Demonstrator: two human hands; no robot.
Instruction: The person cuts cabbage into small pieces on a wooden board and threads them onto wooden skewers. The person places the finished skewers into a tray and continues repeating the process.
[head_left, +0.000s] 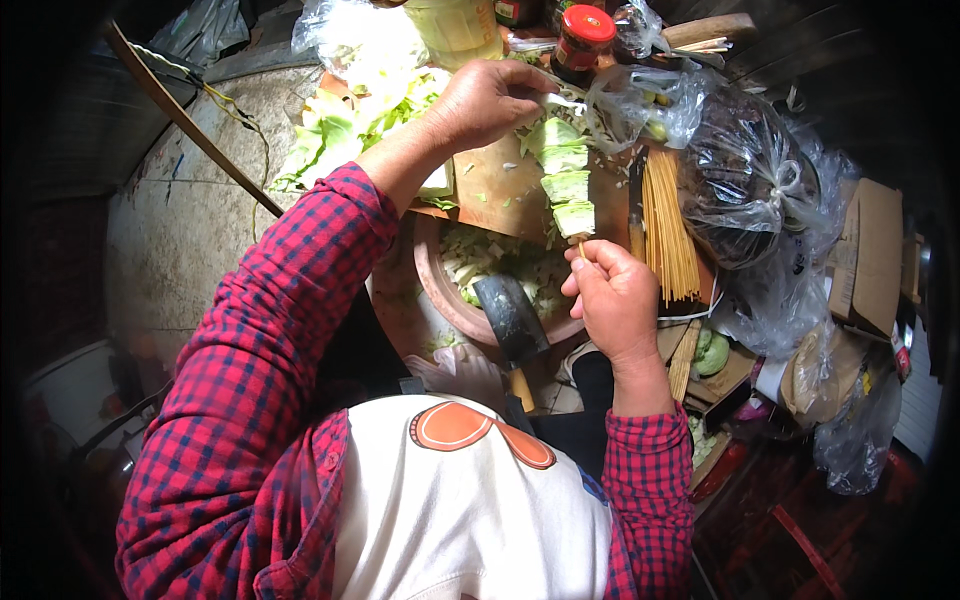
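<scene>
My right hand (615, 296) pinches the near end of a thin skewer (581, 249) between thumb and fingers. Folded pale-green cabbage pieces (568, 180) are threaded along it in a row, over the right part of a wooden cutting board (499, 191). At the far end, my left hand (491, 101) has its thumb and forefinger closed on a whitish cabbage piece (566, 103). Below the board stands a pinkish basin (431, 277) with chopped cabbage (472, 259) inside. A dark-bladed cleaver (512, 319) with a wooden handle lies across its near rim.
Loose cabbage leaves (330, 135) lie left of the board. To the right are a bundle of bamboo skewers (670, 232) and a tied plastic bag (750, 172) with dark contents. A red-lidded jar (585, 41) and a plastic container (454, 34) stand behind. A cabbage head (710, 352) sits lower right.
</scene>
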